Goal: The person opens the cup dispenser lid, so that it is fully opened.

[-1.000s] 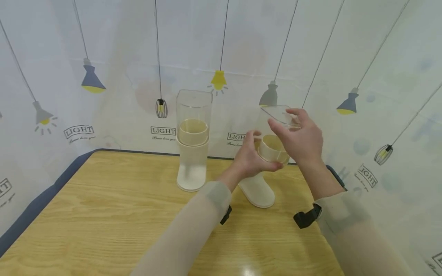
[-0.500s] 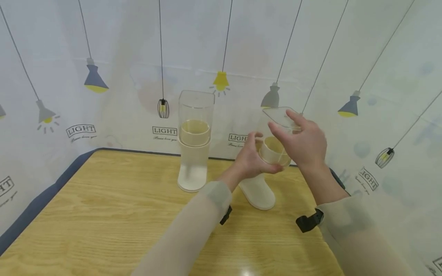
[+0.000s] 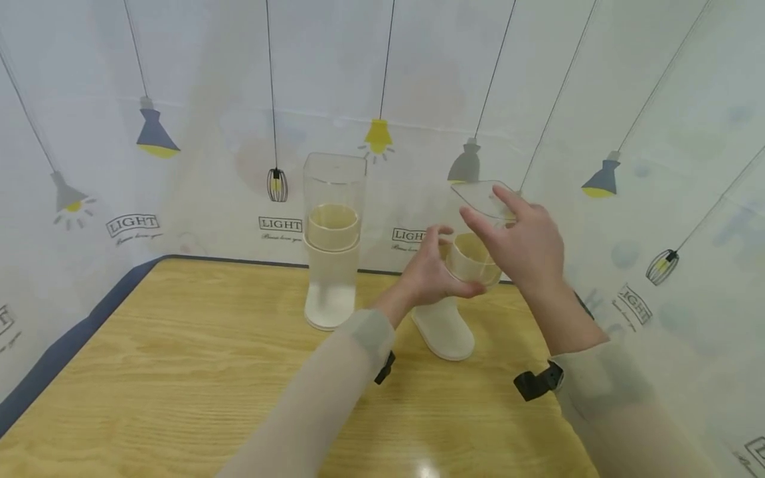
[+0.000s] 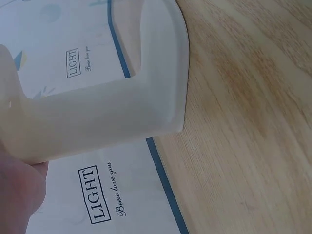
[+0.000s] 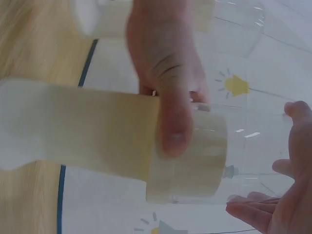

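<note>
Cream footed stand (image 3: 445, 328), clear square-topped container (image 5: 251, 153) above.
Left hand (image 3: 431, 273) grips where they join; right hand (image 3: 528, 245) surrounds the container, grip unclear.

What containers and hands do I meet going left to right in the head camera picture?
Untouched container, left hand, right hand. The other container overlaps both hands, so its place is unclear.

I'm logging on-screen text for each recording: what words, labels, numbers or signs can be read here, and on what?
"LIGHT": boxed, repeated on the printed backdrop; some copies are cut off or partly hidden.
"Beese love you": script beside LIGHT on the backdrop, legible in the left wrist view; too small in the head view.
Held container and standing container: no text visible.
Numbers: none seen.
</note>
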`<state>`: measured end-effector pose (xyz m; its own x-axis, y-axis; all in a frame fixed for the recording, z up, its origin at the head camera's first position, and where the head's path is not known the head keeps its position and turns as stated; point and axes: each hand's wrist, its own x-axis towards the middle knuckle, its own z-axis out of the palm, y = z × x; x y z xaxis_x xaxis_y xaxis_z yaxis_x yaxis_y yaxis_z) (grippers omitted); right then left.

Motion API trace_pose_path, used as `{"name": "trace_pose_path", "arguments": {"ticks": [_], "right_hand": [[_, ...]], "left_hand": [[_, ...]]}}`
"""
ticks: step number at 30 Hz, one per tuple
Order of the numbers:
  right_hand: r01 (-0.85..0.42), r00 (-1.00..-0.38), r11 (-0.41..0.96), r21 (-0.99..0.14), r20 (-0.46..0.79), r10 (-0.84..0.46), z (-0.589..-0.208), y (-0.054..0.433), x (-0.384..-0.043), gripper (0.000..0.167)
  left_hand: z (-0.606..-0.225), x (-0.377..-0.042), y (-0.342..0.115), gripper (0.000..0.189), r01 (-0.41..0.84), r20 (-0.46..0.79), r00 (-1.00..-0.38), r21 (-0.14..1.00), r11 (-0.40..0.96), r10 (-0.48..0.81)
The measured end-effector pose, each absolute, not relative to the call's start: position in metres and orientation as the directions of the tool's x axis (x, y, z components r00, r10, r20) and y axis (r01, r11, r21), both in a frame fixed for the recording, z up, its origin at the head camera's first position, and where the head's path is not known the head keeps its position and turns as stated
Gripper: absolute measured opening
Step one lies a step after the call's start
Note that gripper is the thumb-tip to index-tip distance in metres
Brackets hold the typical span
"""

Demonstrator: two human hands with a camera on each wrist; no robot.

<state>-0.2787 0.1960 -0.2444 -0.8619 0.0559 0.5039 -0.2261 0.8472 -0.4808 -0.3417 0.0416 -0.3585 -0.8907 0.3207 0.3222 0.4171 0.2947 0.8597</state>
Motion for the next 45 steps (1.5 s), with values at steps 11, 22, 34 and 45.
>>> {"name": "trace_pose_path", "arguments": {"ticks": [11, 22, 34, 45], "right_hand": [[-0.212, -0.872, 0.873, -0.439, 0.488, 0.034, -0.240, 0.192, -0.270, 0.087], [-0.172, -0.890, 0.832, -0.528, 0.446, 0.099, -0.242, 0.208, -0.269, 0.082], [-0.201, -0.871, 0.865, -0.460, 0.488, 0.057, -0.236, 0.199, -0.269, 0.084], [-0.246, -0.817, 0.797, -0.551, 0.560, 0.135, -0.220, 0.208, -0.259, 0.075]], "left_hand": [[-0.359, -0.341, 0.041, 0.122, 0.419, 0.320, -0.888, 0.859, 0.294, 0.331], [-0.363, -0.343, 0.048, 0.123, 0.433, 0.321, -0.878, 0.849, 0.304, 0.356], [-0.362, -0.343, 0.042, 0.124, 0.446, 0.335, -0.871, 0.845, 0.295, 0.359], [-0.362, -0.345, 0.033, 0.134, 0.428, 0.324, -0.875, 0.864, 0.265, 0.358]]}}
